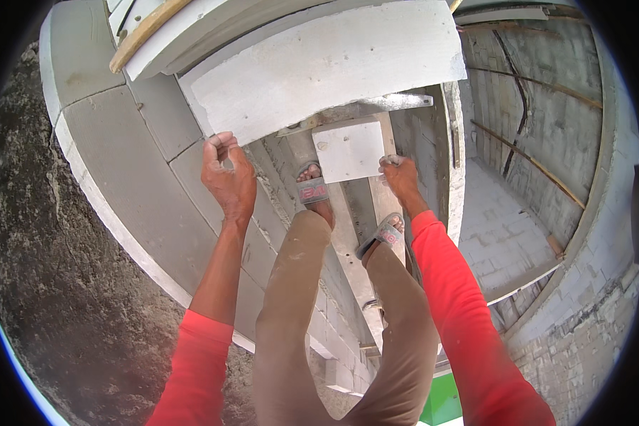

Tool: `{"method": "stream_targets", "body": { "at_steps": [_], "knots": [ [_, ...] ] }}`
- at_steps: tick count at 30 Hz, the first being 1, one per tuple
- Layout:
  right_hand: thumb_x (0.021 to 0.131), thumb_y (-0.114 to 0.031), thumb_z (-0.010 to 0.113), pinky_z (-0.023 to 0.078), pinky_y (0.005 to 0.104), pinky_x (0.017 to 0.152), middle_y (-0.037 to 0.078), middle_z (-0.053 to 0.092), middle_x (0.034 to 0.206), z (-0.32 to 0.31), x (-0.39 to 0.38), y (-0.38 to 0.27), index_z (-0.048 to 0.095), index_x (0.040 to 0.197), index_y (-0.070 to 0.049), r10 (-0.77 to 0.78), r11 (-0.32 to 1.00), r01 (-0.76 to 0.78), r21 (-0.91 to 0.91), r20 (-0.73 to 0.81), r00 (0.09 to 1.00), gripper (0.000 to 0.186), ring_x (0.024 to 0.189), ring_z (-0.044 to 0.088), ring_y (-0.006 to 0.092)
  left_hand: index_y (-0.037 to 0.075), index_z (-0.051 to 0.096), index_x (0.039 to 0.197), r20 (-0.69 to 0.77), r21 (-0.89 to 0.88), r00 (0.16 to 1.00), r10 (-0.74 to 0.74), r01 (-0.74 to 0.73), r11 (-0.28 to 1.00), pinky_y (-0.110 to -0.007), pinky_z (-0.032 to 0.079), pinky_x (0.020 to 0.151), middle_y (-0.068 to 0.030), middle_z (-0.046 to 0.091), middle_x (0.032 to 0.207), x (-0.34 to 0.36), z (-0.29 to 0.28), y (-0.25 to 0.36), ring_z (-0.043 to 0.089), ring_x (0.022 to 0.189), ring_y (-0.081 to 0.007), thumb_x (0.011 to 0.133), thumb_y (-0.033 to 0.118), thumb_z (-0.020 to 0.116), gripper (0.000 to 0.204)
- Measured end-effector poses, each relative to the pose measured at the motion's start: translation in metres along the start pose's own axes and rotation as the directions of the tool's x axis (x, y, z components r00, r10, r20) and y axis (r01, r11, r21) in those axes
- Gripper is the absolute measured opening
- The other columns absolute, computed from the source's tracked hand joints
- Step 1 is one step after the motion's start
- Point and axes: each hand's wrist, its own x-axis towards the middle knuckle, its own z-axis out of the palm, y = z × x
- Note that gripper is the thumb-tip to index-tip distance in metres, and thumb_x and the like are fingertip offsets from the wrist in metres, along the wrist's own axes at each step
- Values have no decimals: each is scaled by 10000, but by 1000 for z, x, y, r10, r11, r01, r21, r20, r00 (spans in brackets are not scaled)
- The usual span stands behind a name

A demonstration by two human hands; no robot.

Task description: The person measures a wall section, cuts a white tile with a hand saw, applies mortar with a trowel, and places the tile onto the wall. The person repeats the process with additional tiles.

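My right hand (399, 175) is closed at the lower right corner of a small white block (349, 150), gripping its edge. The block has a flat, roughly square face and is above the wooden planks. Next to the lower left corner of a long white block (326, 67), my left hand (228, 170) is closed, thumb and fingers curled together. Whether anything is pinched in it is too small to make out. Behind the small block, a handsaw (383, 105) with a grey metal blade lies partly hidden below the long block.
My sandalled feet stand on narrow wooden planks (355, 273) with gaps between them. A grey block wall (138, 177) runs along the left, with rough dark ground beyond it. To the right are a lower space with a pale floor (500, 227) and a grey wall (554, 85).
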Motion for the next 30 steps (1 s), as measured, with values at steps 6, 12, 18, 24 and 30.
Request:
{"method": "stream_targets", "body": {
  "at_steps": [6,12,18,24,30],
  "knots": [
    [896,-490,783,560,491,1017,342,750,1192,13,87,8,702,1278,134,-196,887,123,-445,-123,973,736,1144,743,444,-75,592,1434,565,150,747,-349,324,934,-365,587,887,-175,709,1297,-62,105,-132,705,1061,-208,1029,282,742,561],
    [884,-640,777,492,485,1145,380,625,1401,53,65,29,539,1448,170,-30,989,21,-144,-62,998,1015,1324,638,474,-173,405,1554,603,160,712,-361,336,928,-377,570,1032,-271,651,1427,-59,214,-144,662,1305,-314,936,565,819,1047],
    [794,-568,899,478,487,1161,390,569,1456,43,43,18,363,1552,187,-81,985,66,-157,-94,992,1197,1368,595,486,-123,487,1533,515,41,730,-450,503,863,-427,537,1112,-285,669,1422,-68,213,-129,685,1300,-369,906,639,809,1038],
    [694,-401,1003,489,424,1157,334,614,1434,-60,4,35,359,1578,179,-36,994,5,109,284,958,1237,1342,634,391,-118,458,1573,688,103,625,-368,419,902,-457,531,1121,-290,639,1450,-94,193,-77,646,1340,-399,934,674,757,1060],
    [695,-281,985,506,431,1136,287,635,1431,-179,-52,126,412,1568,133,16,926,-54,375,102,995,1123,1317,646,344,-49,606,1491,872,11,479,-98,182,983,-427,582,1032,-245,715,1324,-115,215,23,705,1219,-313,1036,533,710,746]
  ]
}}
